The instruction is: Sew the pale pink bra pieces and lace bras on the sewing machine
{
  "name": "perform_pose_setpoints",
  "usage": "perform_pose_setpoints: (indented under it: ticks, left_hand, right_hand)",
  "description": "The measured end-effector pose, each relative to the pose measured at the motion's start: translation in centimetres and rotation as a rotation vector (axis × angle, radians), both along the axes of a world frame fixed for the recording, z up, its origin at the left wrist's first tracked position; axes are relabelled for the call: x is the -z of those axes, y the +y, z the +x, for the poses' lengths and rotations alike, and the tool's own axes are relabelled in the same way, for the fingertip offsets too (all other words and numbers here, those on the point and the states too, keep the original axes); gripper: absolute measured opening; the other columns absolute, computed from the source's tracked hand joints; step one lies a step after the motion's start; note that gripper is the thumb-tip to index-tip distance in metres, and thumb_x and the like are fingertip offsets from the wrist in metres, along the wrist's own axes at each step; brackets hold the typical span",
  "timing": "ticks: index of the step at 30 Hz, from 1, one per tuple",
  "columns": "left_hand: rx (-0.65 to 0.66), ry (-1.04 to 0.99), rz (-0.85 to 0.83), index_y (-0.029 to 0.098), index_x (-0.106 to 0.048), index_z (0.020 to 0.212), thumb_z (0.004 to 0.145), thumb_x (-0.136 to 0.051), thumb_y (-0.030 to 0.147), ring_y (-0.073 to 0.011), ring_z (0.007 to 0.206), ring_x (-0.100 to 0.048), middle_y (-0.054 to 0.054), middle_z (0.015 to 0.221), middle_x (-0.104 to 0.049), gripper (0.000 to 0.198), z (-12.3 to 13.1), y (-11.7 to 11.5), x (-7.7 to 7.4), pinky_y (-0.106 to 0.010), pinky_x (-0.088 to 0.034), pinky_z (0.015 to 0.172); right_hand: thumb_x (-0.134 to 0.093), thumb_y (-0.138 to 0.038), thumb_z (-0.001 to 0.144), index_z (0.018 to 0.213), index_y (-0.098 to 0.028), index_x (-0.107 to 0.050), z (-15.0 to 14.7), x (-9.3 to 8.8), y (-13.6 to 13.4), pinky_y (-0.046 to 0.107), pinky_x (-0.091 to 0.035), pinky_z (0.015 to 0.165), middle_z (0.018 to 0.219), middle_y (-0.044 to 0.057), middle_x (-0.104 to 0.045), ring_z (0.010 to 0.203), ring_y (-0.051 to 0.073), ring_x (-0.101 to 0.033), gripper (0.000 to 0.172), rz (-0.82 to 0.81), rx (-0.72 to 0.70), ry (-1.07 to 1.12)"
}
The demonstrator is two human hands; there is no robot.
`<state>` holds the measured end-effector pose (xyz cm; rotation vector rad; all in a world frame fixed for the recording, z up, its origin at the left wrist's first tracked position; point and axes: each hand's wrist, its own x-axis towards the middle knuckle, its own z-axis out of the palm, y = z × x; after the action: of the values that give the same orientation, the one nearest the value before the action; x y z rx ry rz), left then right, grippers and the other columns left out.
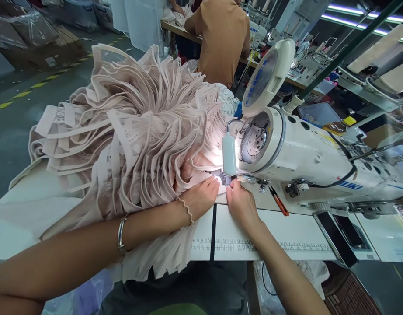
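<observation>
A large heap of pale pink-beige fabric pieces [136,131], with bands and lace parts, spreads over the left of the sewing table. My left hand [203,199] holds the fabric's edge down beside the presser foot, its fingers bent and close together. Just right of the foot, my right hand [242,203] pinches the near edge of the same fabric between thumb and fingers. The white sewing machine [306,148] stands over this spot. A small lamp [229,153] lights the needle area and partly hides it.
Orange-handled thread snips [280,201] lie right of my right hand. A phone [335,238] rests near the table's front edge, where a printed ruler [286,247] runs. The machine's round cover [269,78] is swung up. Beyond the table a person in brown [219,39] sits facing away.
</observation>
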<state>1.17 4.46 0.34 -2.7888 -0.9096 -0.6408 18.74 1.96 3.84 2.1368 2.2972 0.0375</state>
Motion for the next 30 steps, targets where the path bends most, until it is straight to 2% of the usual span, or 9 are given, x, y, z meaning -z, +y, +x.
perform_pose_setpoints:
  ticks: [2,5,8,12,19,22,24,26,30]
  left_hand:
    - [-0.05,-0.139,-0.138,0.002,-0.059,0.127,0.096,-0.037,0.003,-0.0207,0.124,-0.062,-0.018,0.127,-0.068,0.037,-0.2,0.1,-0.1,-0.033,-0.052,0.103]
    - [0.059,-0.218,-0.249,0.009,-0.057,0.131,0.096,-0.036,0.003,-0.0149,0.126,-0.061,-0.012,0.131,-0.067,0.041,-0.1,-0.7,-0.3,-0.028,-0.051,0.105]
    - [0.162,-0.093,-0.193,0.008,-0.055,0.136,0.096,-0.035,0.002,-0.018,0.134,-0.055,-0.012,0.139,-0.062,0.044,0.2,-2.0,-0.2,-0.031,-0.047,0.11]
    - [0.131,0.021,-0.071,0.003,-0.052,0.138,0.098,-0.039,0.005,-0.0252,0.137,-0.052,-0.017,0.14,-0.06,0.042,0.5,-2.6,0.3,-0.038,-0.042,0.113]
    - [0.108,0.041,0.017,0.0,-0.055,0.133,0.099,-0.04,0.008,-0.029,0.132,-0.055,-0.02,0.132,-0.063,0.038,0.7,-2.2,0.4,-0.041,-0.043,0.109]
    - [0.116,0.052,0.053,-0.001,-0.058,0.128,0.099,-0.04,0.008,-0.0302,0.128,-0.058,-0.019,0.127,-0.066,0.035,0.8,-2.0,-0.1,-0.041,-0.045,0.106]
    - [0.118,0.048,0.069,0.0,-0.059,0.126,0.099,-0.039,0.007,-0.0288,0.126,-0.059,-0.019,0.125,-0.066,0.034,0.9,-1.8,-0.2,-0.04,-0.045,0.106]
    - [0.115,0.035,0.07,0.0,-0.058,0.126,0.099,-0.039,0.006,-0.0267,0.126,-0.059,-0.019,0.127,-0.066,0.033,1.0,-1.6,0.0,-0.039,-0.042,0.11]
    - [0.115,-0.017,0.023,0.003,-0.057,0.123,0.099,-0.041,0.006,-0.0247,0.127,-0.058,-0.018,0.126,-0.065,0.029,1.3,-1.5,0.4,-0.041,-0.04,0.113]
  right_hand:
    - [-0.043,-0.019,0.092,0.092,-0.018,-0.052,-0.2,0.6,-0.5,0.027,-0.027,0.054,0.07,0.005,-0.065,0.06,0.019,-0.058,0.01,0.076,-0.008,0.012]
    - [-0.043,-0.02,0.089,0.089,-0.019,-0.051,-0.1,1.0,-1.0,0.027,-0.024,0.053,0.065,0.004,-0.063,0.055,0.019,-0.056,0.008,0.085,0.03,0.033]
    - [-0.045,-0.024,0.087,0.091,-0.02,-0.051,0.2,1.0,-1.1,0.026,-0.023,0.052,0.064,0.003,-0.065,0.053,0.019,-0.056,0.008,0.037,0.059,0.071]
    - [-0.043,-0.021,0.088,0.092,-0.019,-0.051,0.2,1.0,-1.1,0.026,-0.023,0.053,0.069,0.005,-0.068,0.056,0.019,-0.057,0.009,0.046,0.056,0.096]
    - [-0.036,-0.018,0.095,0.093,-0.019,-0.053,0.6,0.5,-1.3,0.027,-0.029,0.055,0.07,0.004,-0.066,0.058,0.019,-0.057,0.017,0.016,0.047,0.198]
    - [-0.037,-0.025,0.099,0.098,-0.019,-0.055,1.9,0.0,-1.6,0.028,-0.043,0.062,0.08,0.005,-0.068,0.069,0.019,-0.062,0.019,-0.037,-0.088,0.376]
    - [-0.045,-0.029,0.098,0.11,-0.019,-0.057,3.0,0.0,-1.8,0.032,-0.051,0.077,0.1,0.009,-0.069,0.092,0.021,-0.065,0.019,-0.008,-0.243,0.457]
    - [-0.053,-0.031,0.097,0.123,-0.02,-0.056,3.9,0.5,-2.1,0.039,-0.051,0.093,0.117,0.012,-0.066,0.111,0.024,-0.06,0.029,0.101,-0.368,0.459]
    - [-0.05,-0.027,0.1,0.132,-0.019,-0.058,4.2,1.6,-2.3,0.043,-0.051,0.098,0.123,0.012,-0.067,0.11,0.024,-0.059,0.034,0.27,-0.46,0.36]
